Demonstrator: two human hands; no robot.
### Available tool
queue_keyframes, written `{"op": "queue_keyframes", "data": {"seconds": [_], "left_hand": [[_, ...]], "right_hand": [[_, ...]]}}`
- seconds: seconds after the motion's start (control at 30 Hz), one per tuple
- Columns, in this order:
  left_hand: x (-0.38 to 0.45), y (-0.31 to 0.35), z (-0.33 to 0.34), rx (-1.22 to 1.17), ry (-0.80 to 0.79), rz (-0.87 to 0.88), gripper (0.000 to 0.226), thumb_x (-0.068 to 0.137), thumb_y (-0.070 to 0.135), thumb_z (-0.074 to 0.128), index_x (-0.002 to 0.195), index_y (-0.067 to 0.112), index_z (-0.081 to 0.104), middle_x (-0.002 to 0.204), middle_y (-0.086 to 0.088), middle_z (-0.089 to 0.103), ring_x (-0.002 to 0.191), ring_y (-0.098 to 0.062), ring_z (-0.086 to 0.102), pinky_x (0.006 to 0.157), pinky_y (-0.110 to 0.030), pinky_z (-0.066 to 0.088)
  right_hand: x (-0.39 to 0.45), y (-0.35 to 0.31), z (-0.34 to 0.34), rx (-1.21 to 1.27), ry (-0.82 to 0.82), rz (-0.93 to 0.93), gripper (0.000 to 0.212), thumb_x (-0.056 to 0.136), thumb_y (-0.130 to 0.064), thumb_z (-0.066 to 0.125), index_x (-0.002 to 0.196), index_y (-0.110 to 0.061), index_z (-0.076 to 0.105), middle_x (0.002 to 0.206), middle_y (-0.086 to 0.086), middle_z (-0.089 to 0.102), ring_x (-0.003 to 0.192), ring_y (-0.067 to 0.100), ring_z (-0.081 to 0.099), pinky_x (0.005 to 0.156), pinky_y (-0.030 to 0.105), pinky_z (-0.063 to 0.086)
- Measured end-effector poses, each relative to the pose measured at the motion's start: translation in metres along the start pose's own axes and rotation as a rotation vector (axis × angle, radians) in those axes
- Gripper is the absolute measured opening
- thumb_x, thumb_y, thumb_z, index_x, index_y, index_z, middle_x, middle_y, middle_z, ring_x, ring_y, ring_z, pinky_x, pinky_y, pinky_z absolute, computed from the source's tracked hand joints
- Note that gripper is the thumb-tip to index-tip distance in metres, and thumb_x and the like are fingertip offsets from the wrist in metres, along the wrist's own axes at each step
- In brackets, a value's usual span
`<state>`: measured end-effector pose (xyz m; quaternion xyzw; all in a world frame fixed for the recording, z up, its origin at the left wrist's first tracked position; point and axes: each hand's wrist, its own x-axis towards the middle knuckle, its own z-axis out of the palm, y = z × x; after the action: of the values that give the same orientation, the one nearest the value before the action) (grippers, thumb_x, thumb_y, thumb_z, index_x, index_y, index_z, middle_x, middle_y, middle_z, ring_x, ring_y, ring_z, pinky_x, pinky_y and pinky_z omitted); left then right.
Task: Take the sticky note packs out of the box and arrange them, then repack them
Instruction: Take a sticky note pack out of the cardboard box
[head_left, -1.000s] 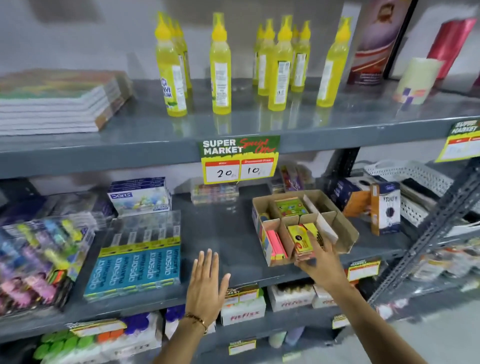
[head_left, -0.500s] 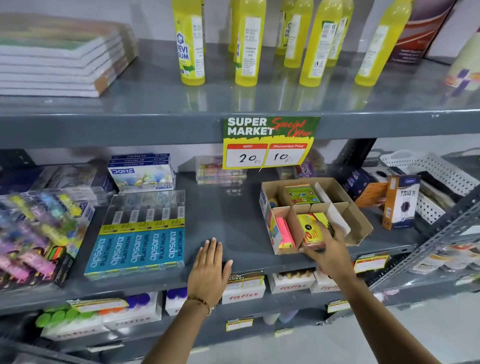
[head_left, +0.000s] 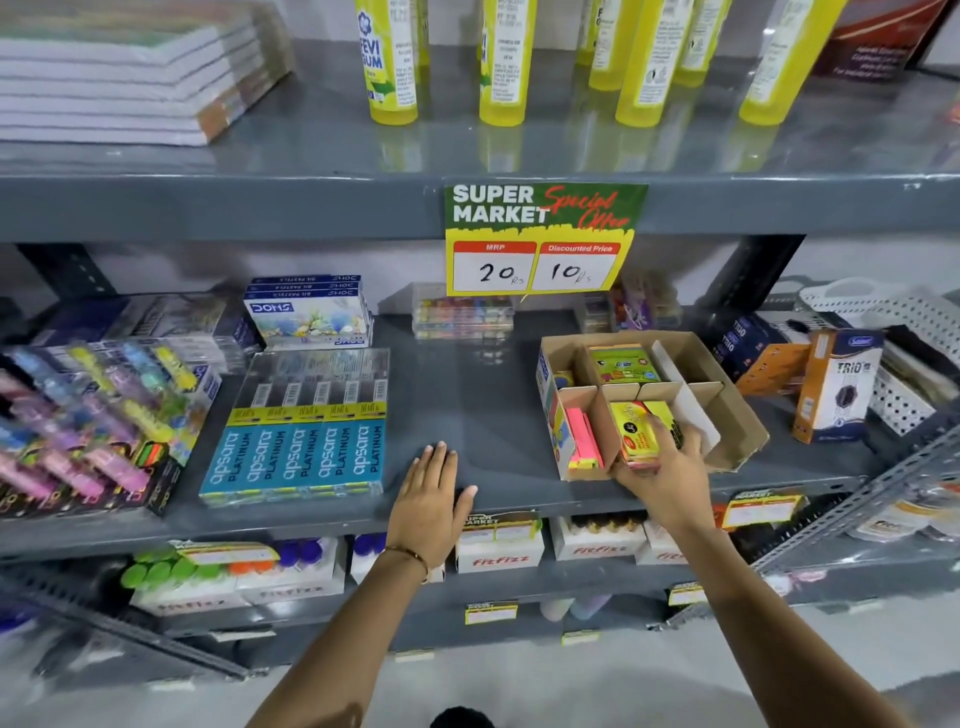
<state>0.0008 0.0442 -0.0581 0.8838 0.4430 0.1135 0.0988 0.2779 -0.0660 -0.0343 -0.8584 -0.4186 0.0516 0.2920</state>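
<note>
The camera has drawn closer and the right hand (head_left: 670, 467) has closed further round a yellow sticky note pack (head_left: 640, 431) at the cardboard box's (head_left: 737, 410) front compartment, near the shelf's (head_left: 493, 415) front edge. The left hand (head_left: 428, 499) lies flat and empty on bare shelf. The pack should probably lift straight up, clear of the dividers; open shelf left of the box offers room beside the pencil packs (head_left: 296, 447).

Brown cardboard box (head_left: 730, 410), glossy metal shelf (head_left: 467, 405)

Bright, even light; glare on the grey upper shelf (head_left: 519, 150); left edge blurred, wide-angle bending at borders.
</note>
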Motion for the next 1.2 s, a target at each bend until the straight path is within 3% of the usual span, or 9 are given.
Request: {"op": "queue_keyframes", "data": {"seconds": [0.17,0.33,0.4,0.5,0.53,0.67,0.93,1.07,1.2], "left_hand": [[0.001,-0.008,-0.012,-0.124,0.042,0.017,0.048,0.096,0.033,0.038,0.137,0.008,0.034,0.147,-0.012,0.034,0.138,-0.024,0.022,0.112,-0.033,0.014],[0.0,-0.038,-0.04,0.002,0.251,-0.02,0.05,0.092,0.032,0.03,0.124,-0.001,0.05,0.13,-0.02,0.054,0.126,-0.036,0.043,0.107,-0.051,0.028],[0.004,-0.05,-0.047,0.055,0.243,-0.089,0.052,0.092,0.033,0.029,0.124,-0.003,0.049,0.13,-0.023,0.052,0.126,-0.039,0.042,0.108,-0.053,0.029],[0.011,-0.058,-0.045,0.066,0.205,-0.194,0.045,0.095,0.03,0.04,0.126,-0.003,0.047,0.133,-0.024,0.049,0.128,-0.039,0.039,0.109,-0.052,0.027],[0.013,-0.06,-0.044,0.067,0.203,-0.213,0.044,0.095,0.029,0.041,0.126,-0.002,0.047,0.133,-0.024,0.049,0.127,-0.038,0.04,0.109,-0.052,0.028],[0.016,-0.062,-0.039,0.068,0.211,-0.215,0.041,0.089,0.021,0.048,0.123,-0.001,0.05,0.128,-0.024,0.055,0.121,-0.039,0.048,0.102,-0.055,0.039],[0.017,-0.066,-0.033,0.083,0.236,-0.212,0.047,0.083,0.021,0.043,0.125,0.0,0.049,0.129,-0.021,0.055,0.122,-0.037,0.048,0.103,-0.052,0.033],[0.017,-0.067,-0.031,0.095,0.25,-0.21,0.044,0.087,0.017,0.048,0.127,0.0,0.047,0.132,-0.021,0.053,0.125,-0.036,0.044,0.106,-0.05,0.031],[0.016,-0.067,-0.031,0.096,0.263,-0.201,0.044,0.087,0.016,0.052,0.127,0.0,0.046,0.132,-0.021,0.053,0.126,-0.036,0.044,0.106,-0.05,0.03]], "right_hand": [[-0.013,-0.009,-0.007,0.103,0.062,0.02,0.078,0.072,-0.033,0.08,0.139,-0.022,0.042,0.146,0.01,0.028,0.128,0.034,0.045,0.103,0.044,0.045],[-0.025,-0.038,-0.023,0.268,0.279,0.027,0.075,0.068,-0.019,0.082,0.134,-0.028,0.049,0.144,0.008,0.032,0.118,0.029,0.054,0.092,0.029,0.044],[-0.02,-0.07,-0.026,0.354,0.343,0.015,0.074,0.067,-0.027,0.078,0.133,-0.035,0.047,0.14,0.01,0.035,0.119,0.027,0.051,0.092,0.028,0.045],[-0.003,-0.123,-0.012,0.389,0.383,-0.089,0.073,0.061,-0.044,0.068,0.13,-0.034,0.051,0.13,0.016,0.042,0.118,0.021,0.045,0.094,0.011,0.032],[0.004,-0.141,-0.001,0.403,0.359,-0.103,0.073,0.059,-0.043,0.069,0.13,-0.033,0.052,0.127,0.016,0.044,0.115,0.022,0.047,0.093,0.01,0.032],[0.029,-0.185,0.051,0.333,0.207,-0.102,0.073,0.061,-0.027,0.079,0.13,-0.025,0.055,0.128,0.02,0.045,0.11,0.038,0.055,0.097,0.039,0.047],[0.048,-0.172,0.114,-0.029,-0.151,-0.106,0.079,0.077,-0.029,0.069,0.146,-0.021,0.031,0.142,0.026,0.029,0.123,0.047,0.039,0.105,0.044,0.038],[0.053,-0.172,0.112,-0.287,-0.175,-0.188,0.089,0.08,-0.049,0.063,0.15,-0.015,0.019,0.158,0.023,0.005,0.145,0.043,0.004,0.118,0.052,0.014],[0.059,-0.168,0.106,-0.411,-0.199,-0.411,0.068,0.093,-0.027,0.047,0.15,-0.008,0.016,0.161,0.013,0.009,0.149,0.03,0.003,0.121,0.045,0.001]]}}
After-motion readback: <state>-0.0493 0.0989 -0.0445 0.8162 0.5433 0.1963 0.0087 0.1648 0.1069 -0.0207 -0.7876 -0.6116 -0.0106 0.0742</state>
